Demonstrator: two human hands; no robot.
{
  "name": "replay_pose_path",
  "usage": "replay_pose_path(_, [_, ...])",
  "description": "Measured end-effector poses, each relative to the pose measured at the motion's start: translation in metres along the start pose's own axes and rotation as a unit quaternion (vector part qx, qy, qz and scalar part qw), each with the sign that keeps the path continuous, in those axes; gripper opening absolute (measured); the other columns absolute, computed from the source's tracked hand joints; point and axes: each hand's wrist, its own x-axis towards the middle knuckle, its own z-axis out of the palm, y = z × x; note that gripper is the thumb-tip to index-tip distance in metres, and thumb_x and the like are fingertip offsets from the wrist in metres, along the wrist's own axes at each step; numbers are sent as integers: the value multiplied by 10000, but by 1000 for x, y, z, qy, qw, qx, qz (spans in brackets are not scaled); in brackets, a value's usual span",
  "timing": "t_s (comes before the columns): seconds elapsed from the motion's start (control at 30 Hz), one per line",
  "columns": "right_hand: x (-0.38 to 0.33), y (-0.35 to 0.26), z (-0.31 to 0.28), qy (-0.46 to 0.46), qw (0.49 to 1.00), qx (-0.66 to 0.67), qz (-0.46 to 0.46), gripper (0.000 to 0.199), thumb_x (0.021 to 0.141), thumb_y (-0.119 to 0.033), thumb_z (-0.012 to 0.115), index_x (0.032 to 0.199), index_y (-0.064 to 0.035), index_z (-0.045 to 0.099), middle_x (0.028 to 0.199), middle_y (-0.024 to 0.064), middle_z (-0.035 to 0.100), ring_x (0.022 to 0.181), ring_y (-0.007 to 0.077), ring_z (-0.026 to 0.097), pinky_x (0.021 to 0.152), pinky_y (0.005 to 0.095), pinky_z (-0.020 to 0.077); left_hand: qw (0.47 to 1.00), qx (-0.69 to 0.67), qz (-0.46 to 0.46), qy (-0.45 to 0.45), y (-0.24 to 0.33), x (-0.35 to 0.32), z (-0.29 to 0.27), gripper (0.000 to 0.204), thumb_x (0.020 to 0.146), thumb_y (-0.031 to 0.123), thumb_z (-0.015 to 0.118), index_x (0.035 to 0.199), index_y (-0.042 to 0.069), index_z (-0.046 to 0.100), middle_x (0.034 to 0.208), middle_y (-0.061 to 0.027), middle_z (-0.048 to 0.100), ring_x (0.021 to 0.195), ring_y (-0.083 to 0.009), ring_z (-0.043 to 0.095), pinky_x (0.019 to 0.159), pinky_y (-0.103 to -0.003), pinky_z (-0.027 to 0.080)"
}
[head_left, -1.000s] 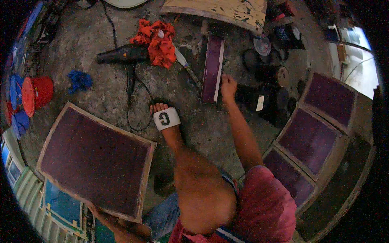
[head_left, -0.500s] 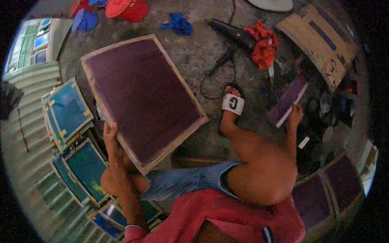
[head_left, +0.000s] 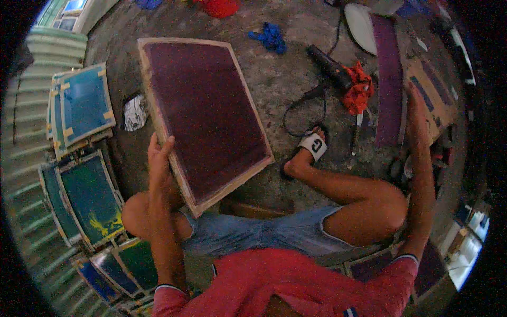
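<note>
My left hand [head_left: 160,150] grips the long left side of a wooden-framed printing screen [head_left: 208,111] with dark purple mesh. The screen leans above my lap, its lower corner close to my denim shorts. Out to the right, my right hand [head_left: 416,103] is at the edge of a long purple panel [head_left: 389,84], which appears tilted so steeply that only a narrow strip shows. This panel looks like another coated screen, but its frame is hard to make out. My right fingers are partly hidden along its edge.
Framed screens, blue [head_left: 87,108] and green [head_left: 90,193], lean by the corrugated wall at left. Crumpled silver foil [head_left: 136,112], a blue cloth [head_left: 269,38], a black hair dryer [head_left: 328,62] with cord and a red cloth [head_left: 360,90] lie on the floor. Cardboard [head_left: 435,100] is at right.
My right hand has swung forward and outward with the purple panel, which now stands farther from me. The left-hand screen has turned slightly and tilted. My view has shifted too.
</note>
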Motion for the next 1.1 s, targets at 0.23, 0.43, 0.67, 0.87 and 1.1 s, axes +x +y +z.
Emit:
replay_pose_path(0.23, [55,58,113,-400,912,-54,75,528,852,-446,529,1213,-60,537,1193,99,571,1060,233,540,950,387,409,997,48,-23,57,12,0,21,439,864,192,625,1227,14,454,1123,-106,566,974,-201,558,829,-334,452])
replay_pose_path(0.43, [77,229,188,-510,852,-99,65,515,844,-386,560,1227,-49,488,1172,81,530,1072,219,503,937,373,390,996,-21,-16,85,-2,3,31,418,865,204,622,1201,8,468,1103,-104,568,962,-201,549,843,-324,438])
replay_pose_path(0.67, [86,281,224,-389,916,-63,69,360,874,-323,529,1113,-55,543,991,73,594,878,197,566,833,366,449,995,-27,8,96,-11,11,38,396,872,207,606,1186,-1,482,1092,-102,567,950,-187,544,843,-309,431])
replay_pose_path(0.87, [70,258,221,-370,915,-72,144,282,879,-317,517,1008,-70,566,835,47,601,705,174,584,669,359,508,996,-31,-23,85,1,8,41,374,875,182,600,1174,-12,488,1081,-100,577,945,-172,548,839,-292,432])
replay_pose_path(1.1, [53,228,219,-365,918,-115,107,270,876,-315,512,971,-68,562,794,48,592,640,177,580,596,369,524,995,-17,-16,98,13,10,45,308,874,171,601,1115,0,514,1015,-83,595,908,-153,551,816,-289,438])
